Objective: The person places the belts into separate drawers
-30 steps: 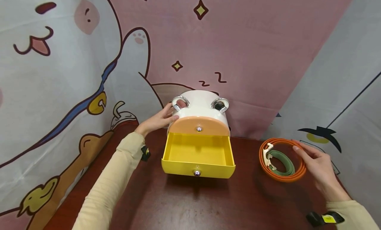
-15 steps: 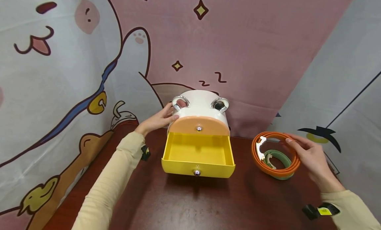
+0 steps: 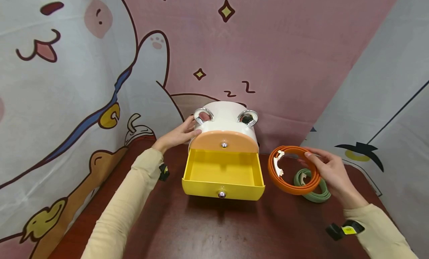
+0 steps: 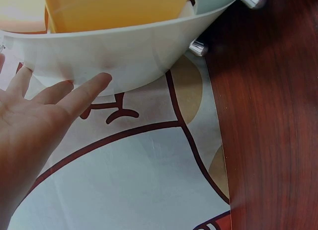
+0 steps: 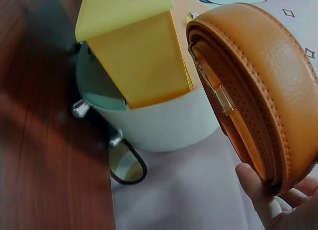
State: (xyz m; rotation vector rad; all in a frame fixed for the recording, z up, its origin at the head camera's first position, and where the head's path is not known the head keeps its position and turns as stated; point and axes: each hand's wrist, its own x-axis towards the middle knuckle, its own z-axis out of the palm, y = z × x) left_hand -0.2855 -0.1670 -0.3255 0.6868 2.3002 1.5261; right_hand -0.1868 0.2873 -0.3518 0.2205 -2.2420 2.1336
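An orange coiled belt (image 3: pixel 295 188) with a light metal buckle is pinched by my right hand (image 3: pixel 331 173), raised above the table. The right wrist view shows the belt's stitched edge (image 5: pixel 278 91) close up, with the thumb on its rim. Behind and below it lies a green coiled belt (image 3: pixel 316 197) on the table. My left hand (image 3: pixel 177 136) rests with spread fingers against the left side of a white drawer box (image 3: pixel 224 117) with two silver-rimmed eye shapes. In the left wrist view, fingertips touch the box's white wall (image 4: pixel 134 56). The box's yellow drawer (image 3: pixel 222 169) is pulled out and holds nothing.
The box's peach upper drawer (image 3: pixel 214 141) is closed, with a silver knob. Below lies a dark red wooden table (image 3: pixel 214 233). A pink cartoon-printed cloth (image 3: pixel 285 57) hangs behind the box, and white printed cloth flanks both sides.
My right hand has lifted the orange belt off the green one and moved it left toward the drawer. The green belt stays on the table. My left hand has not moved.
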